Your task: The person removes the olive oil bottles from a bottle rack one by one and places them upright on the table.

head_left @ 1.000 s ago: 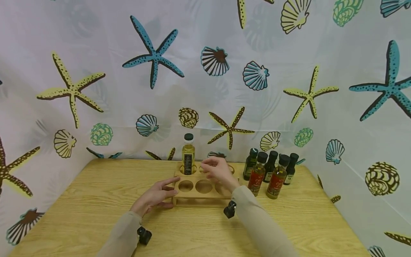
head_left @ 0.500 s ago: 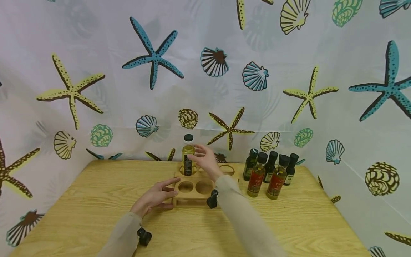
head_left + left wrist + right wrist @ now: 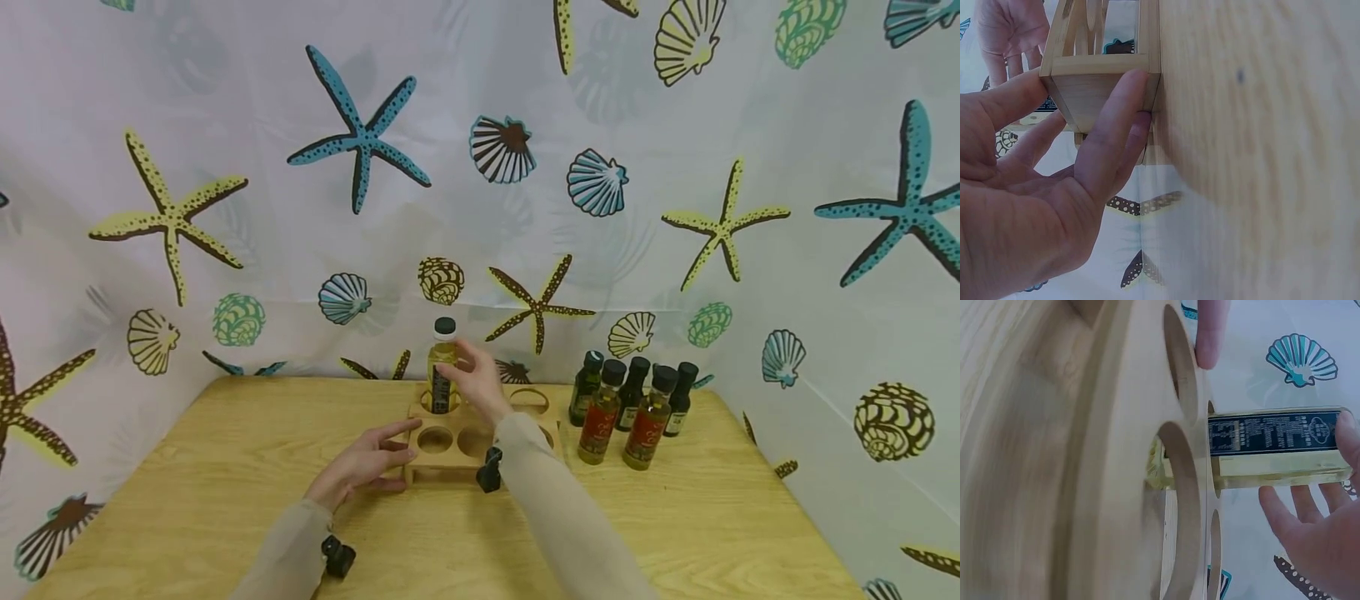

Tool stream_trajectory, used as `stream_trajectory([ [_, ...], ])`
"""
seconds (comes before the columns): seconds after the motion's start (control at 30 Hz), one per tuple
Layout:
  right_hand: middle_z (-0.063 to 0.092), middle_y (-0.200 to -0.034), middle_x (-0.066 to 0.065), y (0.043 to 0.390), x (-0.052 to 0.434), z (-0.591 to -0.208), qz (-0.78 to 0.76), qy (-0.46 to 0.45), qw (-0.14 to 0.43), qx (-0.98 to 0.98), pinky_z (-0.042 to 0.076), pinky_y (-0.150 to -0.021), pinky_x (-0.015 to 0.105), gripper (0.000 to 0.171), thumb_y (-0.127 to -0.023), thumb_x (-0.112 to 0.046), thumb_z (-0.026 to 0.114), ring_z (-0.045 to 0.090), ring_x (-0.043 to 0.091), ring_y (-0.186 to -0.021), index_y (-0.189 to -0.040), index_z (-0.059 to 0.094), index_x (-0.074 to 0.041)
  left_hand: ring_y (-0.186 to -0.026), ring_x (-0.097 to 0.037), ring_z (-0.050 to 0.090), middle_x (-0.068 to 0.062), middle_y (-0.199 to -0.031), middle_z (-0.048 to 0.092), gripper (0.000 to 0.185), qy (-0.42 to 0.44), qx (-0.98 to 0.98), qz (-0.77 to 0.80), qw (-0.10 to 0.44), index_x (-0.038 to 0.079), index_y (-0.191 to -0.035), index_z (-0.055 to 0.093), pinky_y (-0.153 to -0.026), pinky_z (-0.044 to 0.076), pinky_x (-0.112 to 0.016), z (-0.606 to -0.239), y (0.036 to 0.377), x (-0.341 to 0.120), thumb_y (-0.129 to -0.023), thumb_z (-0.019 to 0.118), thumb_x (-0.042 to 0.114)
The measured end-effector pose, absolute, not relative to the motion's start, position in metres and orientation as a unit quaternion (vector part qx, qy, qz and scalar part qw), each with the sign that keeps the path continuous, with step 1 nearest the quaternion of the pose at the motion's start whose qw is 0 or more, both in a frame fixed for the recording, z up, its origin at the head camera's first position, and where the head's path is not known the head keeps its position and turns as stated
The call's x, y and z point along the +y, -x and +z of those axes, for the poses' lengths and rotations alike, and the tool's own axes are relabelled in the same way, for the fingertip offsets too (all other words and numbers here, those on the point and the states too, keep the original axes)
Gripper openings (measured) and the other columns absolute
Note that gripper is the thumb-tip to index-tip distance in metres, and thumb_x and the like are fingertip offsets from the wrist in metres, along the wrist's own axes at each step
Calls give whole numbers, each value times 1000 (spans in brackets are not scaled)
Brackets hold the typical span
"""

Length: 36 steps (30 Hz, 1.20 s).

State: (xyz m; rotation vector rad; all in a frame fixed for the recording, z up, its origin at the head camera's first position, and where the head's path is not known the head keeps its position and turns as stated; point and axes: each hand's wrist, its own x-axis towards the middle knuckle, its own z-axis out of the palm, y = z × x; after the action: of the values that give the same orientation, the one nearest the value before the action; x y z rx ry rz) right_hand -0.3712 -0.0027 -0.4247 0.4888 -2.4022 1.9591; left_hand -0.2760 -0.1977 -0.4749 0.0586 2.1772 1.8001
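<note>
The two-tier wooden rack (image 3: 480, 457) with round holes stands on the table. A bottle of pale yellow liquid (image 3: 441, 390), with a dark label and a dark green cap, is in the back row's leftmost hole. My right hand (image 3: 480, 379) pinches its upper part between thumb and fingers. In the right wrist view the bottle (image 3: 1279, 465) passes through the hole, its base showing inside the rack. My left hand (image 3: 363, 461) grips the rack's left end, and in the left wrist view its fingers (image 3: 1107, 134) lie against the end panel (image 3: 1094, 94).
Right of the rack stand several dark bottles (image 3: 632, 390) with two red-labelled bottles (image 3: 597, 425) in front. A patterned curtain (image 3: 480, 233) closes off the back and both sides. Pale wood table (image 3: 225, 483) extends left of the rack.
My right hand has moved left from above the rack's middle to the yellow bottle and taken hold of it. The left hand has stayed at the rack's end.
</note>
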Motion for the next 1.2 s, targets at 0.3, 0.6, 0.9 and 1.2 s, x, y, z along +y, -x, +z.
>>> stream_trajectory([
  [0.3,45,-152,5,359,4,-401,670,-146,45,-727,46,-105,48,68,-92,-33,70,47,28,-135,-151,40,-20,-130,-42,47,-29,-146,37,56,-19,760,630,158,23,-151,41,-83,58,-47,-474,277,-198,-99,60,15],
  [0.6,42,-153,8,341,35,-376,679,-166,65,-712,45,-105,47,66,-94,-28,68,48,26,-132,-152,38,-17,-130,-40,47,-28,-146,38,57,-14,764,625,161,22,-152,40,-84,58,-45,-475,276,-198,-99,60,15],
  [0.9,38,-155,8,316,93,-370,675,-199,66,-708,44,-107,49,60,-98,-20,62,47,30,-133,-153,37,-14,-132,-42,45,-29,-147,37,57,-24,764,626,158,21,-152,38,-84,58,-44,-473,277,-197,-99,59,15],
  [1.2,40,-154,10,298,158,-373,613,-201,68,-761,39,-110,53,59,-99,-25,61,42,30,-139,-151,39,-12,-132,-43,44,-30,-147,35,58,-25,763,624,164,21,-153,38,-84,58,-46,-473,277,-195,-99,58,13],
])
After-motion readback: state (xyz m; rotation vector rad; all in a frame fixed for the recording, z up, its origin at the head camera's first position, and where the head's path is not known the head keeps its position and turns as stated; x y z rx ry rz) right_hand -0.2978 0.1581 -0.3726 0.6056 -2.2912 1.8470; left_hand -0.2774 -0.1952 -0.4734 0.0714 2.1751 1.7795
